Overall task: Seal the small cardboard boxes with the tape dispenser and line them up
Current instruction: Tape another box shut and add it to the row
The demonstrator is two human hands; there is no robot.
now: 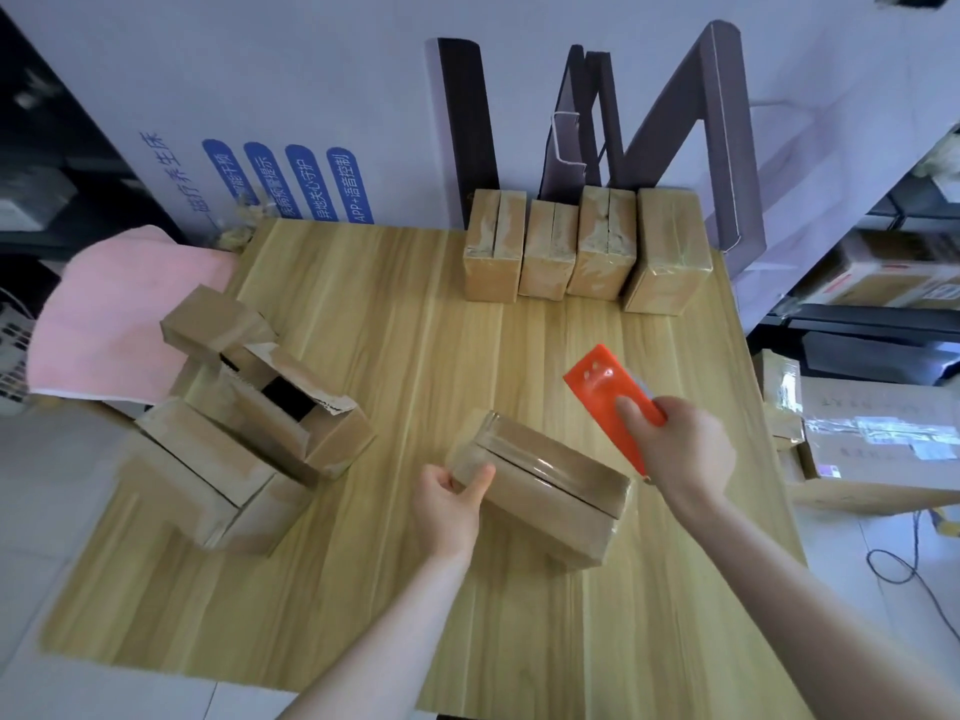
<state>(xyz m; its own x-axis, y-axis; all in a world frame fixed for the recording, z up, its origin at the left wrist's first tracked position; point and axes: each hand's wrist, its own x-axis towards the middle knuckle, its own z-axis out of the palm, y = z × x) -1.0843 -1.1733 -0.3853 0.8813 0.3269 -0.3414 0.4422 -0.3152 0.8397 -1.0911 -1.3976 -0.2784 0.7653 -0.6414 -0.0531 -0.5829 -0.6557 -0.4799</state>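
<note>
Grip of the right hand (pixel 680 449): closed round the orange tape dispenser (pixel 605 394), thumb laid on its flat face. The tool is held up at a slant, just beside the right end of the current box (pixel 550 491). Whether its lower edge touches the box cannot be told.

Grip of the left hand (pixel 449 504): the near-left end of the current box is pinched, thumb on top, fingers hidden behind it. The box is set askew at the front middle of the desk (pixel 415 330). A glossy strip of tape is seen along its top seam and down over the right end.

Progress, as judged:
- Current box: top seam appears taped. The taping is judged finished or nearly so. The box is not yet lined up.
- Row of four boxes (pixel 602 246): stood side by side at the far edge of the desk, close together, tape sheen on each. These are taken as sealed and placed.
- Pile of boxes (pixel 197 470): heaped at the left of the desk, well apart from the row. One open box (pixel 291 407) is shown with flaps up and a dark inside. At least three are counted, and these are judged to be left to seal.

Roughly half or a little more is judged done.

Also noted: a pink towel (pixel 119 314) at the far left corner; large cartons (pixel 883 449) on the floor at the right.
</note>
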